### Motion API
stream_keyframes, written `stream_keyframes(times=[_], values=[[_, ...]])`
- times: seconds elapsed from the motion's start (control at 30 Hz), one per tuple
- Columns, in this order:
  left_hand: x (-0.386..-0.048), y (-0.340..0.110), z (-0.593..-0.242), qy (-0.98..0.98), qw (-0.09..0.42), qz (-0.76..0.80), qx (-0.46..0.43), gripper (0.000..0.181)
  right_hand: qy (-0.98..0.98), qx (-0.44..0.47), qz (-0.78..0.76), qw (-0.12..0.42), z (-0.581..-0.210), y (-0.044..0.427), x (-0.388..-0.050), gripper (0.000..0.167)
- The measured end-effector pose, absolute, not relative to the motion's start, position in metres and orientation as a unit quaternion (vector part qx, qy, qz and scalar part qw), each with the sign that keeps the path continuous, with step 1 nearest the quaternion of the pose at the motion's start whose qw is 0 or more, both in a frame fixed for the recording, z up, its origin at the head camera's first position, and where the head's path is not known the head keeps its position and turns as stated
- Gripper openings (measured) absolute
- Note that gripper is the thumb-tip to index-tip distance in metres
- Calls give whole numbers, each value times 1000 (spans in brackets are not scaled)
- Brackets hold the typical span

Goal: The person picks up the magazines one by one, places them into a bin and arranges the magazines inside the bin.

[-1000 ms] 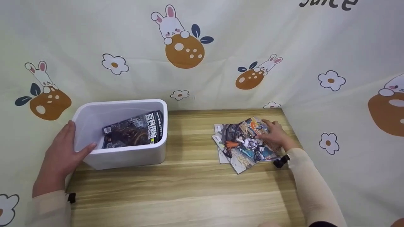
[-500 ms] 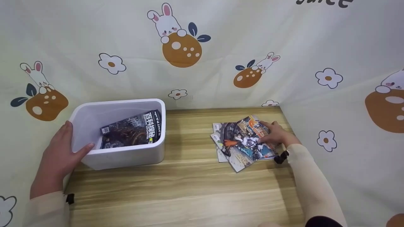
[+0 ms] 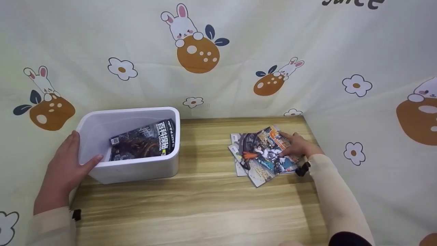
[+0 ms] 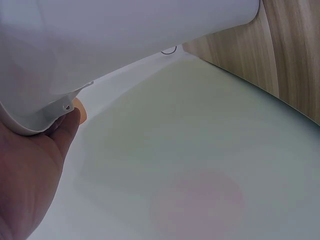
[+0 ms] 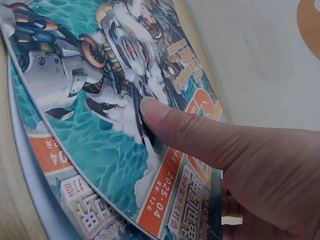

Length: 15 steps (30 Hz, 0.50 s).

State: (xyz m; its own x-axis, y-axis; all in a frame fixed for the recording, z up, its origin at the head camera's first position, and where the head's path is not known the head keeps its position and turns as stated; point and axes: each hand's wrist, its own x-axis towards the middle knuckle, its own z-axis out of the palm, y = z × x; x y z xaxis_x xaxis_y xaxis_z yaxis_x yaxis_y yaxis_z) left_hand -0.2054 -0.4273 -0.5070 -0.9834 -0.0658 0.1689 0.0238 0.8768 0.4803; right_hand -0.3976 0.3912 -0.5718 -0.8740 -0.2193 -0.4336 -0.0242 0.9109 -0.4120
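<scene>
My left hand (image 3: 63, 167) grips the left rim of a white plastic bin (image 3: 136, 171), thumb over the front edge. In the left wrist view, fingers (image 4: 70, 127) of this hand are tucked under the bin's outer lip. A dark-covered magazine (image 3: 140, 141) leans inside the bin, apparently on more of them. At the right, my right hand (image 3: 298, 146) pinches the top magazine (image 5: 100, 130) of a fanned pile, the thumb on its teal robot cover. Its other fingers are mostly hidden behind the edge. Beneath lie several more magazines, including a grey-white one (image 3: 254, 172).
The bin and the pile stand apart on a wood-grain table (image 3: 201, 205). Pale fabric (image 3: 235, 41) printed with rabbits and oranges hangs behind the table and along its sides, close to the bin and to my right hand.
</scene>
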Motion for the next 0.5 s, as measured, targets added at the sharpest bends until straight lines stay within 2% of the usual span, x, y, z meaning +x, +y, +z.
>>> stream_keyframes(times=[0.5], values=[[-205,-426,-506,-965,92,-246,6,115,966,-77,-143,203,-562,376,-393,120]])
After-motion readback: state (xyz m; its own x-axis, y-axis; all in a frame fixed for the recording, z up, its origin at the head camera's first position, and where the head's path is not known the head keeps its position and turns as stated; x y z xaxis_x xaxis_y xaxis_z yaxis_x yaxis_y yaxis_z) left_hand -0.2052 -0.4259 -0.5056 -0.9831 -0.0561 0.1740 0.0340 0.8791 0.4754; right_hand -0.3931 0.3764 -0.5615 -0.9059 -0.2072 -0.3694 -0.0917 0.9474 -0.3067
